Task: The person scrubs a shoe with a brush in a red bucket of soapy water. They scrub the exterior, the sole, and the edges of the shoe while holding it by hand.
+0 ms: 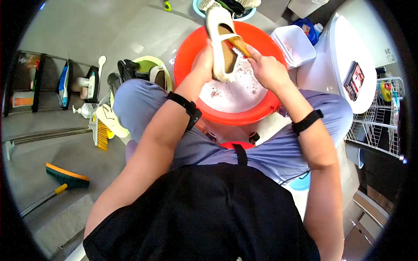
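Over a large red plastic basin (186,52) of sudsy water (241,94), my left hand (204,62) holds a cream strap shoe (217,62) by its side, its opening facing up. My right hand (269,70) grips a scrubbing brush (241,45) with a yellow-brown handle. The brush's red and white bristles are at the shoe's opening, close to the strap; whether they touch the insole I cannot tell. Brown specks float in the foam. Part of the left fingers is hidden behind the shoe.
A light-green tub (168,76) with dark shoes stands left of the basin, a blue basin (196,6) with more shoes beyond it. White containers (295,45) and a white toilet (356,49) are at the right. A broom head (102,133) and a floor squeegee (67,176) lie left.
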The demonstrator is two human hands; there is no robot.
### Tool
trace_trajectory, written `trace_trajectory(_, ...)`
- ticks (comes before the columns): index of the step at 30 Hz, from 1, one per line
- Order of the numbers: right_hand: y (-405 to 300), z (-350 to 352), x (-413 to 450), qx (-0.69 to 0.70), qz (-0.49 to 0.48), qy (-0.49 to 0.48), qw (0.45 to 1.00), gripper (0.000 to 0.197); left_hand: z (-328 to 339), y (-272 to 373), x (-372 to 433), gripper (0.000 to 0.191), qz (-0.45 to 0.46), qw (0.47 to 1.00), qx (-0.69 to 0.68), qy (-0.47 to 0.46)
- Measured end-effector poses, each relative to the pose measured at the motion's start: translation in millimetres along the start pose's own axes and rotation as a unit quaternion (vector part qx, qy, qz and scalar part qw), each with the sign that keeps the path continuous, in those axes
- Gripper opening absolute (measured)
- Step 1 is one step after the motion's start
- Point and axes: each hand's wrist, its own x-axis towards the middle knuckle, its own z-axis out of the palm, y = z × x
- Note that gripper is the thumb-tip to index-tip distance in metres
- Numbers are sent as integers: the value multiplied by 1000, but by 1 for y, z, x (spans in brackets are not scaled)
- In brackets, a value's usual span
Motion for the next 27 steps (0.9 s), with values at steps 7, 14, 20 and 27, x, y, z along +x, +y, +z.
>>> trace_trajectory(7, -6, 27, -46, 241, 48, 113, 963, 41, -8, 6, 1, 56, 52, 995, 87, -1)
trace_trajectory(14, -45, 69, -13, 152, 65, 109, 980, 45, 9, 9, -9, 62, 24, 999, -25, 19)
trace_trajectory(20, -70, 55, -39, 260, 32, 99, 960, 48, 7, 38, -27, 64, 82, 995, -27, 52)
trace_trajectory(27, -77, 57, -3, 239, 35, 133, 961, 49, 7, 24, -16, 65, 26, 993, -83, 80)
